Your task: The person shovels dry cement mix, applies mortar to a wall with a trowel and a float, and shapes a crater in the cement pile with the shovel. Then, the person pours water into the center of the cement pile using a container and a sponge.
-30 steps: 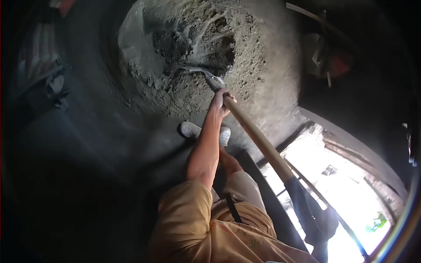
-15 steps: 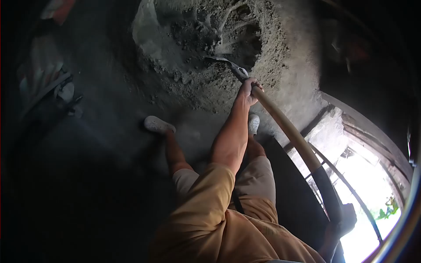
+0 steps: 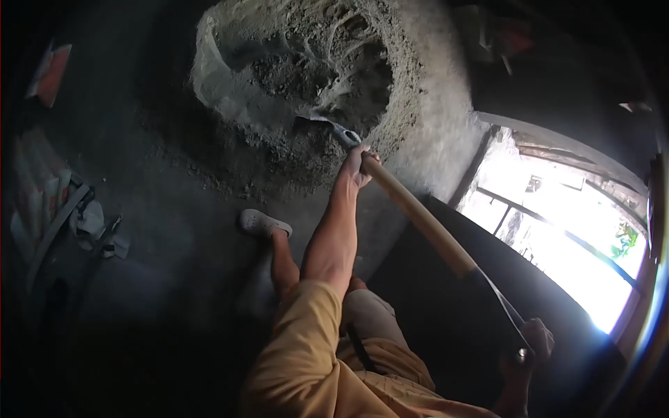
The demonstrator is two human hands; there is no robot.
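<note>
A long-handled shovel (image 3: 419, 216) runs diagonally from the heap down to my right side. Its metal blade (image 3: 327, 122) is at the near part of a grey, mortar-like heap (image 3: 244, 104), the tip partly lost in the dark mix. My left hand (image 3: 357, 166) is wrapped round the shaft just above the blade socket, with that arm stretched forward. Low at the right, my right hand (image 3: 536, 341) is closed round the dark upper end of the handle, its fingers partly in shadow. The heap has a rough rim and a hollowed, darker middle.
A bright opening with bars (image 3: 557, 230) lies at the right, above a dark low wall (image 3: 460, 258). Stacked bags (image 3: 42, 181) and pale scraps (image 3: 87, 223) lie at the left. My clog-shod foot (image 3: 265, 223) stands on the concrete floor near the heap.
The view has turned, so the heap sits further left and more of the opening shows. The shovel blade has come slightly toward me. Both hands keep their hold.
</note>
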